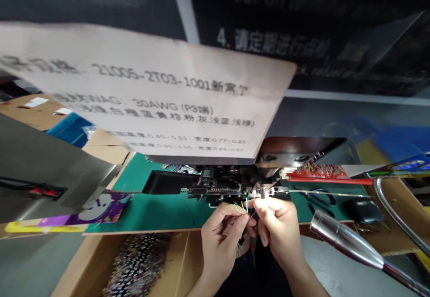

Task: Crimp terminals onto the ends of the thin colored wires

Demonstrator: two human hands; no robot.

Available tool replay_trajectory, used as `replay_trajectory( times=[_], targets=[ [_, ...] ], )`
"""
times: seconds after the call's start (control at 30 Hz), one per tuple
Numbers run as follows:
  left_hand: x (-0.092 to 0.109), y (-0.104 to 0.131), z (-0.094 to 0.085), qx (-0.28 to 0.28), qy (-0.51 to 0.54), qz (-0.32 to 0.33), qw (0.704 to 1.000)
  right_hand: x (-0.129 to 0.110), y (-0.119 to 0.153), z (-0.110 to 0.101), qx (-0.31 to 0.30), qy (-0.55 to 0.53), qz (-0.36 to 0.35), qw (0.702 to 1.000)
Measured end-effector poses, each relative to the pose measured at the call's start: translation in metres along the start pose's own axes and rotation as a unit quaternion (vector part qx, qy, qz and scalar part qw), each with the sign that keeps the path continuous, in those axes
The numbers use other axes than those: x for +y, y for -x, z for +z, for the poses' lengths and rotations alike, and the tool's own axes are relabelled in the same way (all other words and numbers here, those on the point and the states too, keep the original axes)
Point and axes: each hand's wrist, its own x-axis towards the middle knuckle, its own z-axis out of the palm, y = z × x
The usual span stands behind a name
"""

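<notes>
My left hand (223,238) pinches a few thin coloured wires (242,207) between thumb and fingertips; yellow, green and blue ends stick up past the thumb. Close beside it, my right hand (278,227) is closed in a pinch at the lit working area of a terminal crimping machine (231,191). What sits in its fingertips is too small to be sure of, though a thin dark wire runs near them. The terminal strip (302,191) passes sideways through the machine, just above both hands.
A printed paper label (161,100) hangs on the machine's dark front cover (336,15). Below left, a cardboard box (178,261) holds bundled wires (137,261). A metal lamp head (346,238) reaches in at right, near black-handled scissors (320,197) on the green mat (161,212).
</notes>
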Motion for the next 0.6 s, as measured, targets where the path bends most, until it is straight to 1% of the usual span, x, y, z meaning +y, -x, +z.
replay_trajectory(
  times=[0.07,0.17,0.27,0.4,0.5,0.6],
  targets=[
    [-0.001,0.002,0.0,-0.014,0.031,-0.021,0.999,-0.004,0.001,-0.001,-0.017,0.016,-0.02,1.0],
    [-0.003,0.005,0.0,-0.04,0.071,-0.039,0.996,-0.01,0.005,-0.001,-0.026,0.054,-0.051,0.997],
    [-0.004,0.005,0.001,-0.041,0.067,-0.041,0.996,-0.013,0.008,0.001,-0.021,0.079,-0.043,0.996],
    [-0.006,0.005,0.004,-0.018,0.035,-0.029,0.999,-0.01,0.008,-0.001,-0.014,0.035,-0.001,0.999],
    [-0.006,0.005,0.005,0.003,-0.005,-0.009,1.0,-0.005,0.006,-0.003,-0.018,-0.011,0.016,1.0],
    [-0.004,0.004,0.004,0.006,-0.021,-0.004,1.0,-0.001,0.002,-0.003,-0.014,-0.04,0.024,0.999]
  ],
)
